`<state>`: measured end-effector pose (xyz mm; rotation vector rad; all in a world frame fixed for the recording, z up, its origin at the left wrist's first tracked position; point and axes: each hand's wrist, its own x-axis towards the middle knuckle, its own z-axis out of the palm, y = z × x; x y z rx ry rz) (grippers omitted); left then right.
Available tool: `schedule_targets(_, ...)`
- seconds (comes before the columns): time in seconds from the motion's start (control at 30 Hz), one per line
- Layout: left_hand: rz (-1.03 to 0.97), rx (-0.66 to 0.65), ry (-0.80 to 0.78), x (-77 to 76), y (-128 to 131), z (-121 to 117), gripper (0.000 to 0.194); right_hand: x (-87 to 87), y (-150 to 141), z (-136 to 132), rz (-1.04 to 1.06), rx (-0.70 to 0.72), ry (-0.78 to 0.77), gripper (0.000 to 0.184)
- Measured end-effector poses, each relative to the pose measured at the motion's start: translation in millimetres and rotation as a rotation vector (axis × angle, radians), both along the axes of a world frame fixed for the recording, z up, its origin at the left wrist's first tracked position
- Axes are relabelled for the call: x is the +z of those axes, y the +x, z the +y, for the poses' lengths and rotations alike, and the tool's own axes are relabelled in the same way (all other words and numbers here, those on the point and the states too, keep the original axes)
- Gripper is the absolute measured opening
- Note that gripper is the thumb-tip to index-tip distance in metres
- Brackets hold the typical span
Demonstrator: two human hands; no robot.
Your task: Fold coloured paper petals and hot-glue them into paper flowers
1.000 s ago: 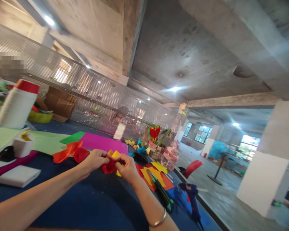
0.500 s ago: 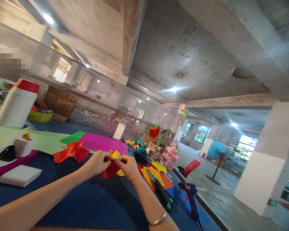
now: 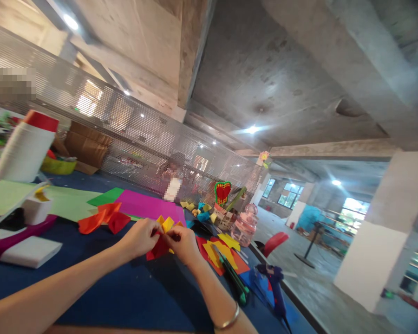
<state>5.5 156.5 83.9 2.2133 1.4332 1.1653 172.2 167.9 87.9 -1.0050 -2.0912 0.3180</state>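
Both hands meet over the blue tabletop, pinching one piece of red paper. The fingers of my left hand are closed on its left side. My right hand, with a silver bangle on the wrist, grips the upper right of the same piece. Part of the paper is hidden by my fingers. Just behind it show folded yellow paper pieces. Folded orange-red paper pieces lie to the left of my left hand.
Right of my hands lie yellow paper strips, a green-handled cutter and a blue glue gun. A pink clear jar stands near the right edge. Purple sheet, tape dispenser and white roll are left. Mesh partition behind.
My hands stay together on the red paper, which has tilted and shifted slightly left and down. My right hand has turned a little. The other things lie as before.
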Motion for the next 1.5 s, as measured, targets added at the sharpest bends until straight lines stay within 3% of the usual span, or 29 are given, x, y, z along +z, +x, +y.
schedule_targets(0.3,-0.032,-0.001,-0.038,1.5,-1,2,0.025,-2.7,-4,-3,-0.132,-0.017,0.217,0.018)
schedule_targets(0.8,-0.026,0.022,-0.046,0.0,-1,6,0.023,-8.3,-4,-1,-0.138,-0.043,0.235,0.007)
schedule_targets(0.97,-0.02,0.031,-0.044,2.1,-1,5,0.023,-13.3,-3,1,-0.087,-0.051,0.163,0.003)
schedule_targets(1.27,0.039,-0.054,-0.076,0.8,-1,3,0.018,-17.9,-1,2,0.019,-0.123,-0.104,0.007)
schedule_targets(1.5,0.139,0.005,0.054,-7.1,0,2,0.011,-16.7,-7,-6,0.034,-0.134,-0.078,0.011)
